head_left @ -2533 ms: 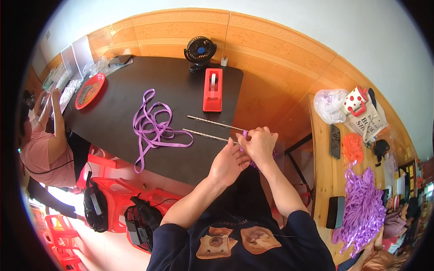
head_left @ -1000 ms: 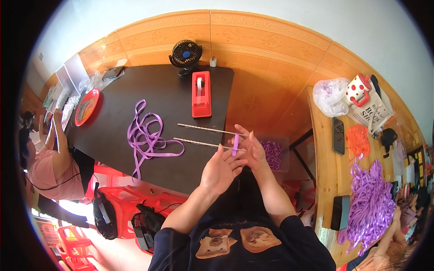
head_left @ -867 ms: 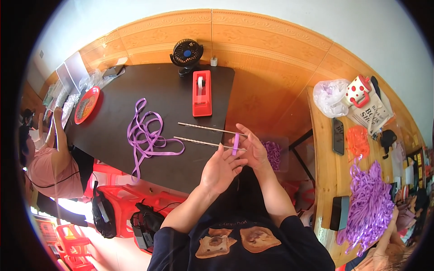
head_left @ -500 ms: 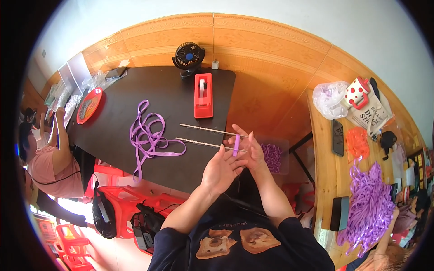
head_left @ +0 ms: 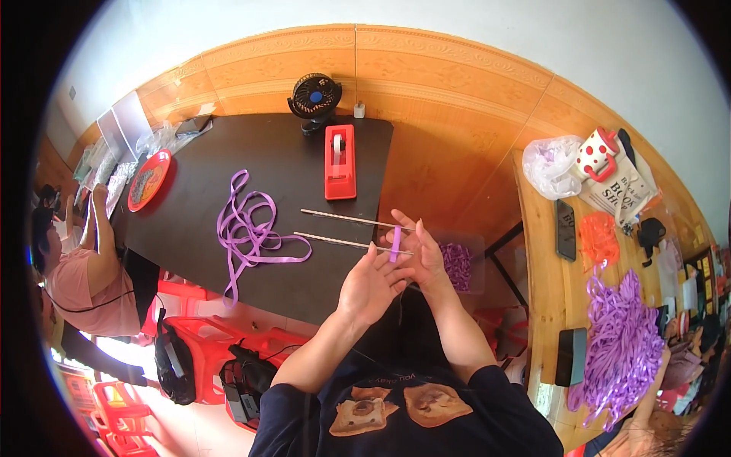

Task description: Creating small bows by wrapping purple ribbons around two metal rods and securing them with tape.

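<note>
Two thin, twisted, silvery sticks [head_left: 333, 239] lie roughly side by side, their far ends over the dark table and their near ends at my hands. A short band of purple ribbon [head_left: 395, 244] crosses both sticks near my fingers. My left hand [head_left: 368, 288] is palm up, with its thumb against the lower stick and its other fingers curled below. Around the sticks' near ends is my right hand [head_left: 423, 255], index finger stretched past the upper stick and thumb raised beside it. A long loose purple ribbon [head_left: 247, 234] lies tangled on the table to the left.
On the dark table [head_left: 259, 141] stand a red tape dispenser [head_left: 339, 171], a black fan [head_left: 315, 97] and a red plate [head_left: 156, 169]. Below my right hand is a tub of purple ribbon [head_left: 457, 266]. A wooden table [head_left: 544, 305] at right bears a ribbon heap [head_left: 620, 343], phone and dotted mug.
The whole view has shifted very slightly. My hands, the sticks and the ribbon band keep nearly the same positions.
</note>
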### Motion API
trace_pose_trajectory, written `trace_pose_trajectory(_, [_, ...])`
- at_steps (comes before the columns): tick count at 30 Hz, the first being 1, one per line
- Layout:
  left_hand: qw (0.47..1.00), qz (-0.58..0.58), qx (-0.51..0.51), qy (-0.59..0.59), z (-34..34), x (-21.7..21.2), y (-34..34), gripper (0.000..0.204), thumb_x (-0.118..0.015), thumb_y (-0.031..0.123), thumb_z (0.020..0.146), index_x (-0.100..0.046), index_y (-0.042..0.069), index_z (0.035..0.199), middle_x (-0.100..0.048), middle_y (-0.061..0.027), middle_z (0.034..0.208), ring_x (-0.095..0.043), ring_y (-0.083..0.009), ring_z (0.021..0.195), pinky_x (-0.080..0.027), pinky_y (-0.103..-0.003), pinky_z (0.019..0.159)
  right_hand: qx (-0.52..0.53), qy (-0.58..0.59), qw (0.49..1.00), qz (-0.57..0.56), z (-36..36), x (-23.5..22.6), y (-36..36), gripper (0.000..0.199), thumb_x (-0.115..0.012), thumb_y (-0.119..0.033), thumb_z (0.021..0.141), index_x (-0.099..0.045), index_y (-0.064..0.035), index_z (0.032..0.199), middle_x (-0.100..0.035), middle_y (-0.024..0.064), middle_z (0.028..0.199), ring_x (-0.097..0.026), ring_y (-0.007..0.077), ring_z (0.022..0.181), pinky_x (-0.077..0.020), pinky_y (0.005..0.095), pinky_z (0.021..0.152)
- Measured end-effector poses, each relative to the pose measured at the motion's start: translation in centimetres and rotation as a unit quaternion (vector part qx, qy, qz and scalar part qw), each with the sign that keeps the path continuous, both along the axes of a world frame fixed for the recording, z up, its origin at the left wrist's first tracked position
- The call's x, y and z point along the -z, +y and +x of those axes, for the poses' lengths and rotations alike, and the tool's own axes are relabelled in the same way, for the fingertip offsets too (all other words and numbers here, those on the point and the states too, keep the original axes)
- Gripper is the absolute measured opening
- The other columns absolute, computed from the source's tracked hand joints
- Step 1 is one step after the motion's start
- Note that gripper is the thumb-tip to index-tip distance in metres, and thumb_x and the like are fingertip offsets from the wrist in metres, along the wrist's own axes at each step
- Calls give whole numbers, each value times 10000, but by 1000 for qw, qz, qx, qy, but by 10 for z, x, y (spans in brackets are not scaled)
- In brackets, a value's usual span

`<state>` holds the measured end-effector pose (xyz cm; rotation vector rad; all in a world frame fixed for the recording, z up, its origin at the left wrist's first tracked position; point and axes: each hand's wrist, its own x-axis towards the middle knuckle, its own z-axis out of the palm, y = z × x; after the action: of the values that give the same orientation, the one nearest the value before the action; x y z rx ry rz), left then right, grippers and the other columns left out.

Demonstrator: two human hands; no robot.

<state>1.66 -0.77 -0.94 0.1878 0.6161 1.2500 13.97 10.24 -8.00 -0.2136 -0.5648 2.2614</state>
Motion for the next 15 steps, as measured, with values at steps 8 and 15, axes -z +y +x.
trace_pose_trajectory(8, [1000, -2, -1, -2, -1, 0, 1, 583, -320, 465, 1003, -430, -14, 1317, -556, -141, 1246, -552, -261, 1051, -413, -346, 858, 53, -60, 996, 36, 15, 3, -7, 451, -581, -210, 930, -434, -41, 1322, -624, 134, 987, -604, 255, 984, -486, 371, 870])
trace_pose_trajectory(15, [1000, 2, 3, -5, -1, 1, 1, 569, -327, 461, 1004, -437, -5, 1311, -552, -141, 1251, -542, -263, 1069, -402, -352, 876, 86, -91, 991, 41, 16, 19, -1, 403, -579, 16, 877, -467, -26, 1262, -636, 119, 913, -622, 224, 927, -481, 336, 841])
